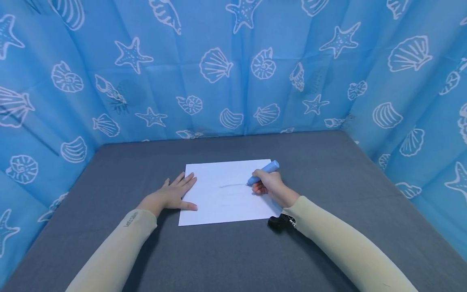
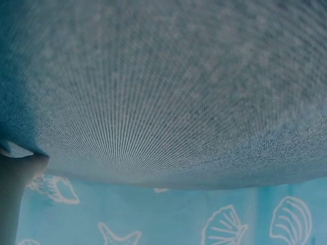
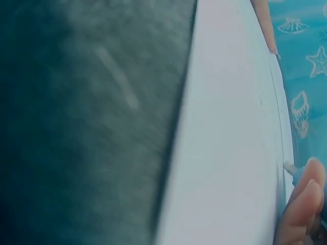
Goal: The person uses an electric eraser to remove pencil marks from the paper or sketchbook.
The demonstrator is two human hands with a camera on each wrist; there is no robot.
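A white sheet of paper (image 1: 215,207) lies on the dark grey cloth-covered table. My right hand (image 1: 269,184) grips a blue marker (image 1: 270,167) over the right part of the sheet, tip down at the end of a thin, roughly level line (image 1: 232,185). Fainter marks show below that line. Flat on the left edge of the sheet rests my left hand (image 1: 175,194), fingers spread. In the right wrist view, the curled fingers (image 3: 306,204) and the pale marker tip (image 3: 289,167) appear at the lower right. The left wrist view catches only a sliver of the left hand (image 2: 30,168).
Grey cloth (image 1: 226,259) covers the table around the paper. Blue curtains (image 1: 240,101) printed with white shells and starfish hang behind the table and at both sides. A black wrist-worn device (image 1: 281,222) sits under the right cuff.
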